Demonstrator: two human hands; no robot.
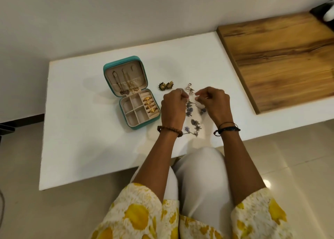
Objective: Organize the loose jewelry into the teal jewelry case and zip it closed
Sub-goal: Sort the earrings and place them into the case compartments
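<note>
Head view: both hands pinch a silver necklace.

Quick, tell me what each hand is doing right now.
Left hand: closed, pinching one end of the silver necklace.
Right hand: closed, pinching its other end.

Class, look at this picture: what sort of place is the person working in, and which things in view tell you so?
Probably a room in a home, not a workshop. A low white table stands on glossy floor tiles against a plain wall, a wooden board lies on it, and the seated person sorts jewelry beside a teal jewelry case.
</note>
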